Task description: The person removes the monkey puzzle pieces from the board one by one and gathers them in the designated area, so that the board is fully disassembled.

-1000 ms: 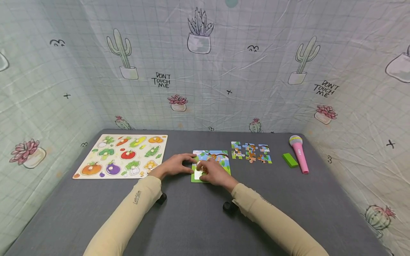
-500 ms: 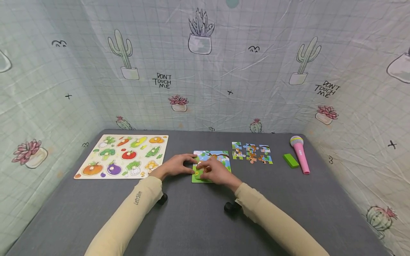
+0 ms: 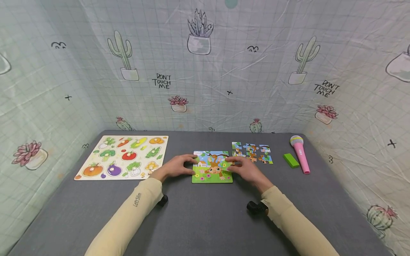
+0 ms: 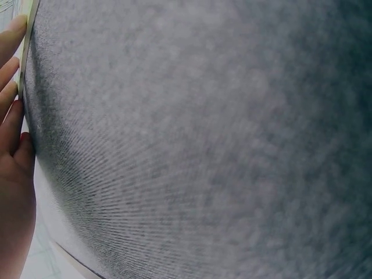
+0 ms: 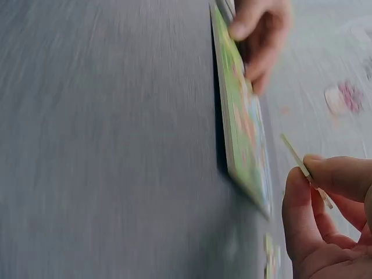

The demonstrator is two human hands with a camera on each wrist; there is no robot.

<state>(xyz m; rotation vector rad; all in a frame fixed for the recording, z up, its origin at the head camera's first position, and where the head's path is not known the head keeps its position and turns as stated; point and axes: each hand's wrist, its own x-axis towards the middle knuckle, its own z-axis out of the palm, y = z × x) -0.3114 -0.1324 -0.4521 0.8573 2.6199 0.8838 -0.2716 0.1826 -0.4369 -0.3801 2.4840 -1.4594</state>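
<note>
A square jigsaw puzzle board (image 3: 208,176) with a monkey picture lies flat in the middle of the grey table. At its left edge rests my left hand (image 3: 177,165), thumb and fingertips spread apart along the border. In the left wrist view those fingers (image 4: 9,122) touch the thin edge. Over the board's right edge is my right hand (image 3: 248,171). Thumb and fingertips there pinch a thin puzzle piece (image 5: 296,154), seen edge-on in the right wrist view and held off the table. Several loose puzzle pieces (image 3: 237,147) lie just behind that hand, which partly hides them.
A vegetable peg puzzle board (image 3: 121,167) lies at the back left. A green block (image 3: 290,160) and a pink toy microphone (image 3: 299,154) lie at the back right. A patterned cloth curtain (image 3: 205,103) hangs behind and beside the grey table (image 3: 205,220).
My right hand has moved right, from over the board's middle to its right edge, uncovering the monkey picture. A white patch at the board's lower left has become green. My left hand stays put.
</note>
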